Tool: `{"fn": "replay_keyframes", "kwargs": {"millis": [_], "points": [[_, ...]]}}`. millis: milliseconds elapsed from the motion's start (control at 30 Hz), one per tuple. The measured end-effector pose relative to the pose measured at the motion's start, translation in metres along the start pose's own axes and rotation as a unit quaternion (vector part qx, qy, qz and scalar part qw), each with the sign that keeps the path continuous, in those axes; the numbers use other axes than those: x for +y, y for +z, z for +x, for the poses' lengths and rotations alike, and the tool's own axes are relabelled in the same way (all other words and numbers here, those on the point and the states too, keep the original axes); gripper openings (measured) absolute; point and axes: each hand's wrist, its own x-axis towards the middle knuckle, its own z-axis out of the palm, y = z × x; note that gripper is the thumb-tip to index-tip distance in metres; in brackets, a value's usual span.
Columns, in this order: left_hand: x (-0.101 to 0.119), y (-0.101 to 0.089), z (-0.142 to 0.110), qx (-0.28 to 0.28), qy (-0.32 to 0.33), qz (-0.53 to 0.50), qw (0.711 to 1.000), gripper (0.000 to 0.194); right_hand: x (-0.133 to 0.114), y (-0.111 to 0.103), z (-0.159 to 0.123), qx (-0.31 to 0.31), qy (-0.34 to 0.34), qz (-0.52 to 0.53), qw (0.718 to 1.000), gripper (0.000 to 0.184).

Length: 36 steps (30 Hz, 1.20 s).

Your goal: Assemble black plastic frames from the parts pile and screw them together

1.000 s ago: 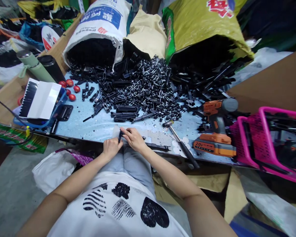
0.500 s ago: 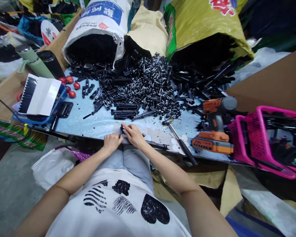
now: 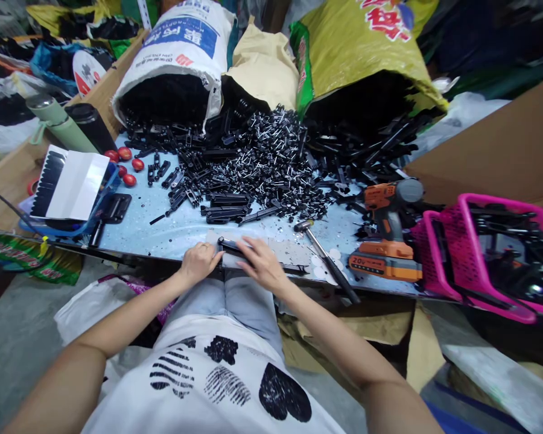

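Note:
At the table's near edge a long, narrow black plastic part [image 3: 228,243] lies on a grey patch in front of my lap. My left hand [image 3: 199,261] is closed at its left end, with the thumb pressed against it. My right hand [image 3: 265,266] is over the part's right portion, fingers stretched and slightly apart; whether they touch it is hard to see. Another thin black strip [image 3: 295,269] runs along the edge, right of my right hand. A hammer [image 3: 323,256] with a dark grip lies further right, its handle end past the edge.
Behind are a heap of black pieces with metal pins [image 3: 276,163], a white sack [image 3: 172,54] and a yellow sack [image 3: 353,54]. An orange cordless drill [image 3: 384,232] and pink basket [image 3: 461,253] stand right; red fruits [image 3: 129,179], a blue tray [image 3: 113,181] and bottles left.
My right hand has moved slightly right and its fingers have spread from a pinch. The black part now lies lengthwise between my hands. My left hand has shifted slightly left.

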Motion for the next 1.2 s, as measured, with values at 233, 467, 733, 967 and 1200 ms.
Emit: {"fn": "replay_keyframes", "kwargs": {"millis": [233,467,733,967,1200], "points": [[-0.013,0.009,0.049,-0.008,0.399,-0.049,0.915,0.040,0.057,-0.013,-0.051,-0.080,0.010,-0.086,0.993,0.056],[-0.007,0.016,0.055,-0.018,0.449,-0.055,0.892,0.051,0.078,-0.013,-0.034,-0.158,-0.097,-0.062,0.981,0.056],[-0.007,0.016,0.049,-0.021,0.438,-0.039,0.898,0.052,0.105,-0.017,-0.017,-0.211,-0.172,-0.074,0.959,0.058],[0.009,-0.002,0.062,-0.059,0.254,-0.039,0.965,0.042,0.084,-0.032,-0.010,-0.161,-0.031,-0.037,0.986,0.061],[0.012,-0.011,0.066,-0.090,0.116,-0.014,0.989,0.058,0.034,-0.056,-0.003,-0.206,0.050,0.043,0.976,0.064]]}}
